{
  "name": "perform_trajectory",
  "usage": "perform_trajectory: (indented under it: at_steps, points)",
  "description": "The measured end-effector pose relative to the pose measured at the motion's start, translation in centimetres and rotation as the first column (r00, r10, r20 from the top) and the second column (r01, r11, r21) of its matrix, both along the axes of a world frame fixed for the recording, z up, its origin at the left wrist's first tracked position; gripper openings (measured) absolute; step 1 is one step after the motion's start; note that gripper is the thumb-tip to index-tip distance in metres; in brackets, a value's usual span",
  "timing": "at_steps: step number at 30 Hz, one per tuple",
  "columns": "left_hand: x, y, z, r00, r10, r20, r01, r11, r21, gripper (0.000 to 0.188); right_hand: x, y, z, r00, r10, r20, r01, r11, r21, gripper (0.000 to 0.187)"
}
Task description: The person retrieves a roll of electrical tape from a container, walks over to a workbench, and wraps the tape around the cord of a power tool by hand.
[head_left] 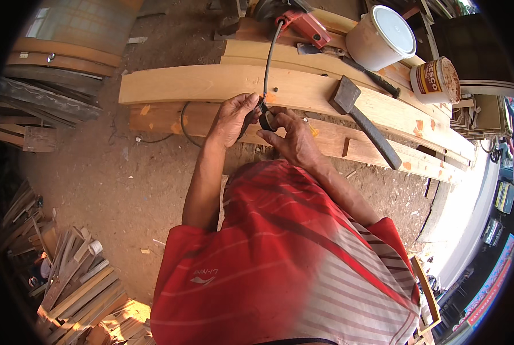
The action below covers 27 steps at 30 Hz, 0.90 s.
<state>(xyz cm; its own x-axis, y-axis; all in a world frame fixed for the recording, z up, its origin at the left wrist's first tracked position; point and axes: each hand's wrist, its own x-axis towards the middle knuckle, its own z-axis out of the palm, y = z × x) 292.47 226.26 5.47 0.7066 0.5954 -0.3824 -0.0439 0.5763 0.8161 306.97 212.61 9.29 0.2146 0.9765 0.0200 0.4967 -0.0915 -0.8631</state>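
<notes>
Over the near edge of the planks, my left hand (229,123) is closed in a pinch on a dark power cable (268,72), which runs up to a red power tool (307,29). Close beside it, the fingers of my right hand (296,138) grip a small roll of black tape (265,122). A dark strip hangs by the left palm, and the cable's exact end is hidden between my fingers. Right of my hands, a mallet (345,95) with a dark block head and long handle lies across the planks.
Long pale planks (182,80) stretch across in front of me. A lidded white bucket (377,40), a smaller paint tub (435,80) and a dark-handled hand tool (386,85) rest on them. Scrap wood (84,282) is heaped at lower left; loose cable (184,118) loops below the boards.
</notes>
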Motion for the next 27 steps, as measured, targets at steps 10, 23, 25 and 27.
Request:
perform_trajectory:
  at_steps: [10,23,25,27]
  points:
    - [-0.8,-0.6,1.9,1.000,-0.012,-0.024,0.016,0.983,0.184,0.017,2.1,2.6,-1.8,0.888,-0.121,-0.444,0.098,0.992,-0.076,0.040]
    - [-1.5,-1.9,3.8,0.967,0.227,-0.116,-0.189,0.944,0.272,0.018,3.3,5.0,-2.7,0.895,0.092,-0.437,-0.143,0.986,-0.086,0.019]
    - [-1.2,-2.4,4.2,0.954,0.272,-0.128,-0.214,0.914,0.344,0.017,2.9,4.6,-0.8,0.982,0.035,-0.188,-0.063,0.987,-0.145,0.018]
    - [-1.0,-2.9,4.4,0.940,0.312,-0.137,-0.232,0.880,0.414,0.016,2.5,4.2,0.3,0.973,0.019,0.230,-0.055,0.987,0.149,0.018]
